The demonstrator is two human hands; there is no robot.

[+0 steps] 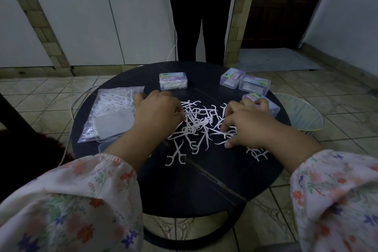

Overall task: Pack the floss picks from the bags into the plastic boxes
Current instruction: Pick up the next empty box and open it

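both hands, left hand [155, 112] and right hand [247, 127], curl into the loose floss picks [196, 122] on the tabletop [204, 180]; one box [173, 81] looks filled, a bag [114, 110] still waits.

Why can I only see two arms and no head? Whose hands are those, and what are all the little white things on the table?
The camera sits on the person's head and looks down, so you see what they see: their own arms in flowery sleeves, but not their face. The left hand and right hand both reach into a heap of white floss picks, little tools for cleaning between teeth, scattered on a dark round table. Their fingers are curled down among the picks, but I cannot tell whether they have picked any up. On the left lies a clear bag with more picks. Further back stand small plastic boxes where the picks will go. Someone in dark trousers stands behind the table.
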